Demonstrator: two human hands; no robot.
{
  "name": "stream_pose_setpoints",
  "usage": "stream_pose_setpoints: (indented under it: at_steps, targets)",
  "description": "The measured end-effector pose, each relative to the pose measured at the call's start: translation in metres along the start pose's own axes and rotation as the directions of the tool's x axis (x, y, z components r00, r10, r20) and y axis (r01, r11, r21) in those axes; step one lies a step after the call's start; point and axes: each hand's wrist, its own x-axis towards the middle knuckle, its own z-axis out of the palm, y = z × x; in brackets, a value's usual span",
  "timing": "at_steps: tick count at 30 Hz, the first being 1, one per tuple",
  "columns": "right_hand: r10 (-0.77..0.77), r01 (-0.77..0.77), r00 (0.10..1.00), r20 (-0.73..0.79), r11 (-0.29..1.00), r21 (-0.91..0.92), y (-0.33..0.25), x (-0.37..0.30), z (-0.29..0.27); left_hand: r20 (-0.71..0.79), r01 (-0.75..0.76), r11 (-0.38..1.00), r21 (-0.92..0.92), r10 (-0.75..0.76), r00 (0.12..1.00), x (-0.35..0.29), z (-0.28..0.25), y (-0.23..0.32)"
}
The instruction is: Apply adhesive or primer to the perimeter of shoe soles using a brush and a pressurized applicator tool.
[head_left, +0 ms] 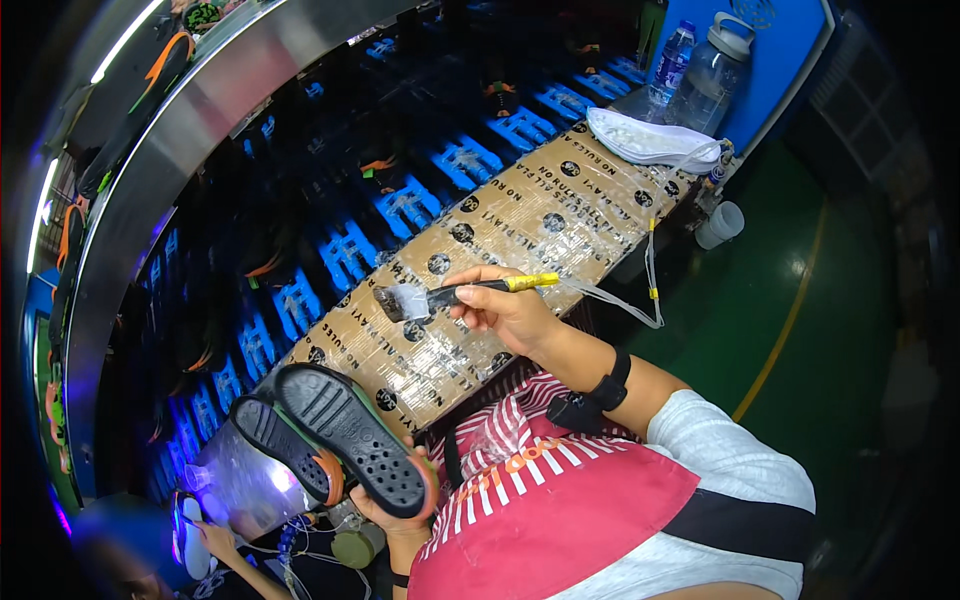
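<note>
Black sole (345,430) tilts away from the left hand (385,512), which is closed around its near end, the rest of it reaching past the fingers toward the bench (590,220). A second black sole (275,438), with an orange patch, sits just left of it; I cannot tell whether that hand grips it too. Farther right, the right hand (508,312) is clamped on the handle of a brush (442,297), its bristles pointing left over the bench's cardboard top.

Soles (345,425) are left of the brush (470,295); bottles (708,88) stand beyond it, rightward.
</note>
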Motion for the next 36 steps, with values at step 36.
stream_pose_setpoints:
  at_steps: [36]
  targets:
    - [-0.508, 0.788, 0.559, 0.655, 0.082, -0.61, -0.011, -0.026, 0.093, -0.065, 0.12, 0.974, 0.19, -0.109, 0.992, 0.05, 0.033, -0.026]
